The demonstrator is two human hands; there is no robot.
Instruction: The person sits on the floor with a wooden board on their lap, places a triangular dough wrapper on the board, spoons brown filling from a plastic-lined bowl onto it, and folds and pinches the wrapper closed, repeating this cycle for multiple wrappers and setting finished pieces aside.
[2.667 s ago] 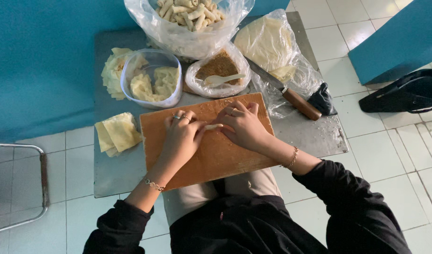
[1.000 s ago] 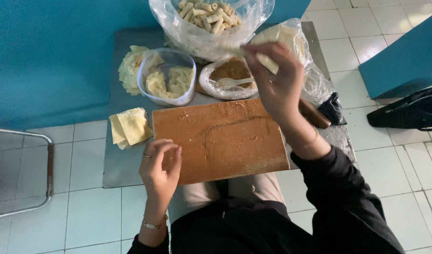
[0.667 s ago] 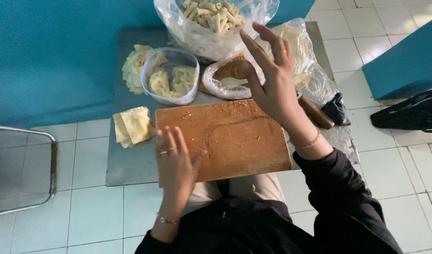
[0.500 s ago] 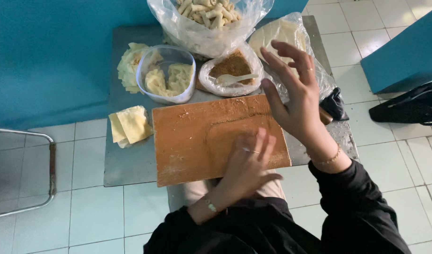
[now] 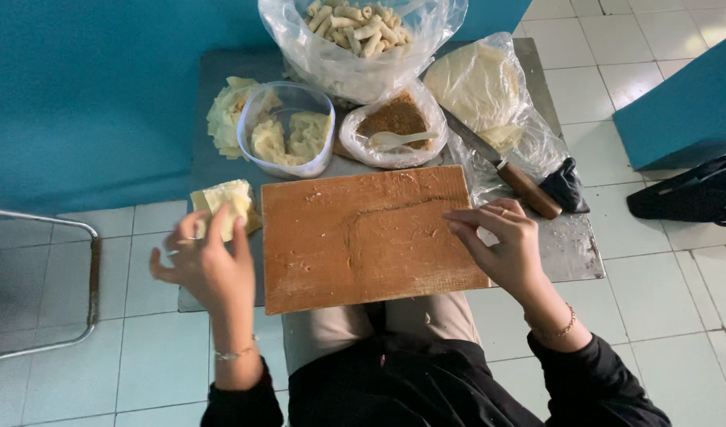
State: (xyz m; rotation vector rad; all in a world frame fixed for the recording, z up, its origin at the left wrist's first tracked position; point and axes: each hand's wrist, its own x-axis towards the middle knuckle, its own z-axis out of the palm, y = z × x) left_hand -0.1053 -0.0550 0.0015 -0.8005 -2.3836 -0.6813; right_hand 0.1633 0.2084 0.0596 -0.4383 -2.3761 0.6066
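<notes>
Cutting board (image 5: 371, 237) on metal table (image 5: 572, 253), bowl (image 5: 288, 130) and bags (image 5: 359, 39) behind (knife (image 5: 501, 166) right)

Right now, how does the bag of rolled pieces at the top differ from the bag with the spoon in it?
The bag of rolled pieces is large, standing tall at the far edge of the metal tray, and filled with pale finger-shaped rolls. The bag with the spoon is smaller and sits lower, nearer the wooden board. It holds a brown crumbly filling with a white plastic spoon resting in it. Both are clear plastic bags, open at the top.
</notes>
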